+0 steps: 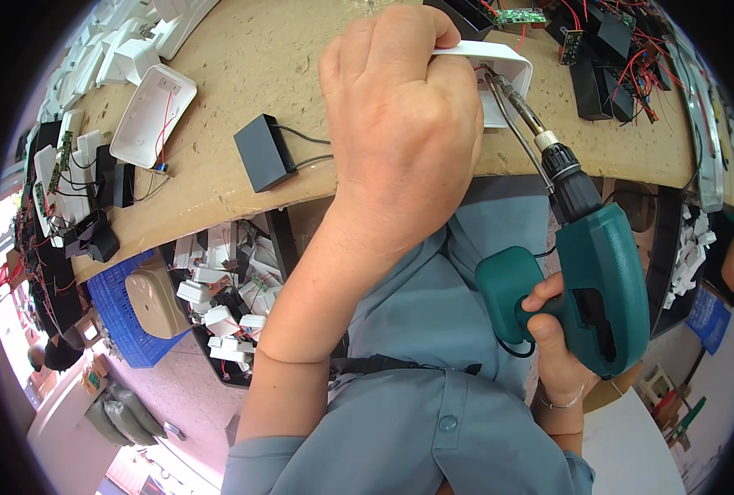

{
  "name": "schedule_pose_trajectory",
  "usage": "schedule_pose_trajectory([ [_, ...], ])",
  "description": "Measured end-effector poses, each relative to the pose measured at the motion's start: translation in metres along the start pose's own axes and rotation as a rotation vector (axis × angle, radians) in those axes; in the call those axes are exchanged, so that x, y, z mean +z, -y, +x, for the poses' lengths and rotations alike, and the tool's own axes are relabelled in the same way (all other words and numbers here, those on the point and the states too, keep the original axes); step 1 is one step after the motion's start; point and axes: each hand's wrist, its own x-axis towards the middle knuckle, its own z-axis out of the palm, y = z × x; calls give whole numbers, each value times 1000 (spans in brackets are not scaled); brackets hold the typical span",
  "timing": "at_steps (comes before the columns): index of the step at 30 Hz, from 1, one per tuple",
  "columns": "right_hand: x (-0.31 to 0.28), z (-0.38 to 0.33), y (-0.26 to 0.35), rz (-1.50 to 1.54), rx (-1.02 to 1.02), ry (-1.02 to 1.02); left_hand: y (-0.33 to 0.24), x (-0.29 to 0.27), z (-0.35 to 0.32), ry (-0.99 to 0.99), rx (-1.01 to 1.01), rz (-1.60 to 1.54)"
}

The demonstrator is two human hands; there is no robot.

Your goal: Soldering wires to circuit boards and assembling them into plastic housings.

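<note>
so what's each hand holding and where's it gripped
Left hand: a white casing, by its left end, exact finger placement hidden. Right hand: a green soldering gun, by its handle.

passable: white shell (154,115) to black box (264,154) | blocked: black housings (591,89), right | white pile (136,59): gaps unclear

So the left hand (404,124) is gripping a white plastic shell (517,73) over the tan worktable (243,66), while the right hand (558,351) is holding a green soldering gun (610,264) and its metal tip is poking into the shell. A black box (260,155) is sitting near the left wrist with two dark cables coming off it, another white shell (147,124) is lying farther left, and a blue basket (148,353) is sitting below the table edge
</note>
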Motion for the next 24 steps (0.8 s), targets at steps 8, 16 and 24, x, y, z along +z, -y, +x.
schedule_pose_trajectory([
  [8, 3, 3, -6, -89, -67, -80, 1, 7, -4, 25, -2, -53],
  [16, 3, 1, -1, -88, 1, -69, 4, 12, -7, 42, -3, -109],
  [24, 0, -4, -6, -80, 8, -36, 6, 17, -11, 60, -8, -160],
])
